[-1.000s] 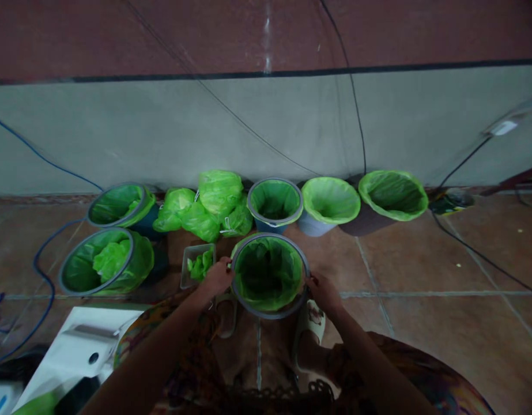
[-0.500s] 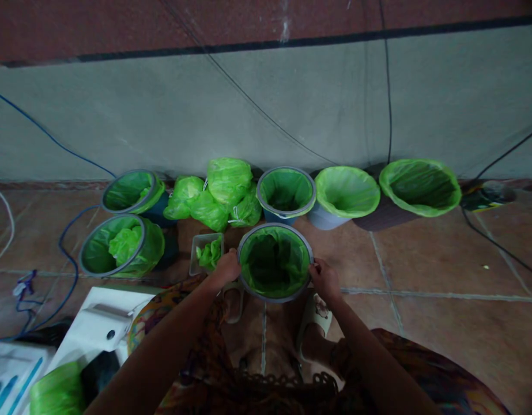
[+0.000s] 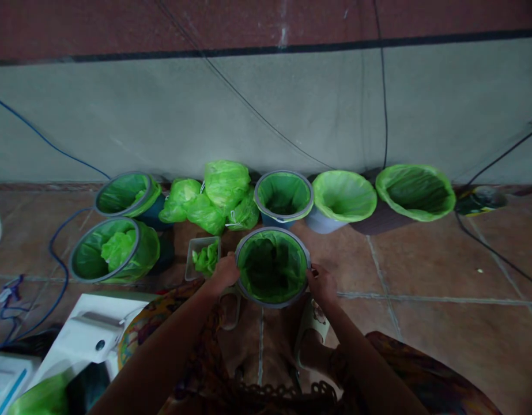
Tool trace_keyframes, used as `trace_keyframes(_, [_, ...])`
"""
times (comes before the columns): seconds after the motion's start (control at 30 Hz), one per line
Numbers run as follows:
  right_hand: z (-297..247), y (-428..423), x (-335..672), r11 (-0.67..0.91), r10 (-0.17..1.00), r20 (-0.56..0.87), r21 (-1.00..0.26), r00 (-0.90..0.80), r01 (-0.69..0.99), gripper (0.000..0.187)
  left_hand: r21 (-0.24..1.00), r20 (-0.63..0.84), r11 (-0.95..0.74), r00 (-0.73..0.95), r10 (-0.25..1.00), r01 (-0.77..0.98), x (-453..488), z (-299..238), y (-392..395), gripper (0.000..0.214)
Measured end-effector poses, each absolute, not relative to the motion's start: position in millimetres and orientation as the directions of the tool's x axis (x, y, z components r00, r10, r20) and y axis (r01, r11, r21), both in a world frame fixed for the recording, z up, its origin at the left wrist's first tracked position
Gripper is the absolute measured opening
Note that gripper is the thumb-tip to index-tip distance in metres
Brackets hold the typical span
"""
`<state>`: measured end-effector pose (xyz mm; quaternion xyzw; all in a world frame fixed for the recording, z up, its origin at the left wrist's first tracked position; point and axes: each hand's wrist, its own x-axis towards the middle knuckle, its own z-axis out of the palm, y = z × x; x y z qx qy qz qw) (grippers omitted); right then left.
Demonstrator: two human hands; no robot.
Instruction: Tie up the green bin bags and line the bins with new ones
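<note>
A small grey bin (image 3: 272,301) lined with a green bag stands on the tiled floor right in front of me. My left hand (image 3: 225,272) is closed on its left rim. My right hand (image 3: 323,284) is closed on its right rim. Beside my left hand sits a clear tray (image 3: 193,253) holding folded green bags. My feet in pale sandals show just below the bin.
Three lined bins (image 3: 283,197) (image 3: 343,196) (image 3: 415,192) stand along the wall behind; two more (image 3: 123,193) (image 3: 105,256) stand at left. Tied green bags (image 3: 222,193) are piled between them. Cables trail over wall and floor. A white box (image 3: 86,334) lies at lower left.
The view shifted sideways and steadied. Both hands stay on the bin's rim; the bin sits in about the same place before me.
</note>
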<state>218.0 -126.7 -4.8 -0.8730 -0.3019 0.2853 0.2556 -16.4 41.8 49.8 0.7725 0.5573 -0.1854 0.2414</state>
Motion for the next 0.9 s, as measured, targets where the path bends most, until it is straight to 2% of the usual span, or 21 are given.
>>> trace_keyframes(0.1, [-6.4,-125.2,217.5,-0.684,0.698,-0.298,-0.544,0.651,0.486,0.034,0.158,-0.551,-0.271,0.313,0.774,0.949,-16.0,46.8,43.3,0.028])
trace_keyframes(0.27, [-13.2,-124.5,217.3,-0.689,0.701,-0.279,-0.505,0.657,0.52,0.036,0.185,-0.546,-0.25,0.311,0.778,0.95,-17.5,43.4,44.5,0.026])
trace_keyframes(0.67, [-10.5,-125.1,219.9,-0.68,0.715,-0.305,-0.513,0.629,0.524,0.036,0.2,-0.52,-0.269,0.335,0.786,0.942,-17.7,35.3,44.7,0.026])
trace_keyframes(0.9, [-19.6,-116.3,230.1,-0.713,0.675,-0.375,-0.55,0.635,0.434,0.031,0.231,-0.511,-0.181,0.277,0.814,0.956,-16.9,22.6,44.7,0.022])
